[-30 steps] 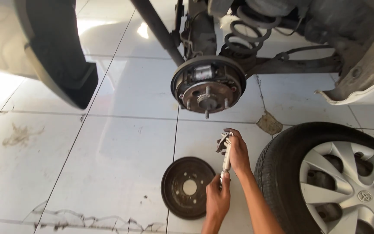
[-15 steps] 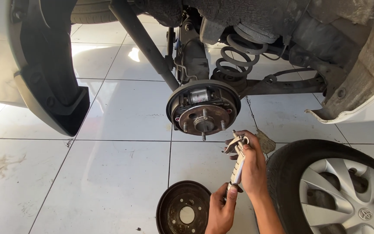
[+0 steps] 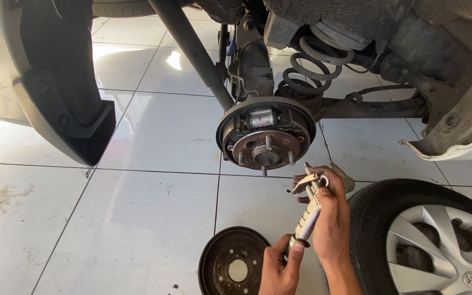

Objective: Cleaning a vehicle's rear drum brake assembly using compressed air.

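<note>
My right hand (image 3: 331,218) is wrapped around the upper part of a silver air blow gun (image 3: 308,216), whose lever and nozzle point up toward the exposed brake hub (image 3: 266,136). My left hand (image 3: 279,267) pinches the lower end of the same tool. The hub shows its studs, brake shoes and backing plate, just above and left of the tool's tip, with a small gap between them. A removed rusty brake drum (image 3: 233,265) lies flat on the tiled floor right beside my left hand.
A removed wheel with a silver hubcap (image 3: 432,240) lies at the right, close to my right forearm. A coil spring (image 3: 312,71) and an axle beam (image 3: 367,106) sit behind the hub. The car's bumper and black wheel-arch liner (image 3: 66,109) hang at the left.
Both hands have lifted the tool up toward the hub. The view has moved closer, so the drum sits lower in the picture.
</note>
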